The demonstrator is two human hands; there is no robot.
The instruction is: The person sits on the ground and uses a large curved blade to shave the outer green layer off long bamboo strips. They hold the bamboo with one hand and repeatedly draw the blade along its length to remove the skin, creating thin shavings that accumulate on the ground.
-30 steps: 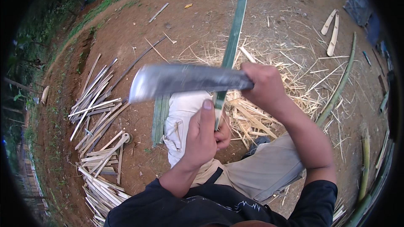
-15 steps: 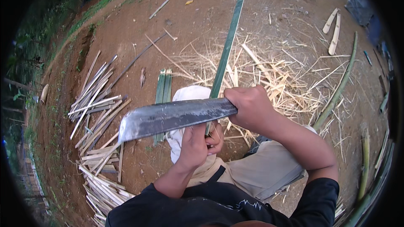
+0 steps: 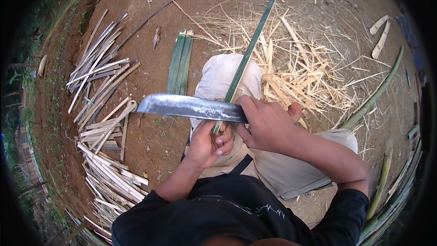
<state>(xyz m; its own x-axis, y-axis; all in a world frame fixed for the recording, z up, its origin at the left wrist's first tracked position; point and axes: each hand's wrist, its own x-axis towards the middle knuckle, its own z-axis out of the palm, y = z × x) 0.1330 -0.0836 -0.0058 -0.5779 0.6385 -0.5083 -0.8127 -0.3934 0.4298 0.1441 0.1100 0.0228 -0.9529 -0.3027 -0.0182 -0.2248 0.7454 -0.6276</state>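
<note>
A long green bamboo strip [image 3: 253,44] slants up and away from my lap. My left hand [image 3: 210,143] is closed around its near end, which shows pale cut wood. Across the strip, just beyond my left fingers, lies the broad blade of a machete [image 3: 189,108], its tip pointing left. My right hand [image 3: 268,123] grips the machete, with the handle hidden inside the fist. Blade and strip meet close to the right thumb. Under the strip is my raised knee in light trousers [image 3: 223,75].
Split green bamboo pieces [image 3: 180,61] lie left of my knee. Piles of thin sticks [image 3: 107,166] spread along the left. Pale shavings [image 3: 305,77] cover the ground ahead and right. Bamboo poles [image 3: 375,93] lie at the right, with two flat pale pieces [image 3: 381,38] farther off.
The machete has come down and nearer, and its blade lies flatter across the strip. The strip's far end has swung slightly right. The view has shifted a little.
</note>
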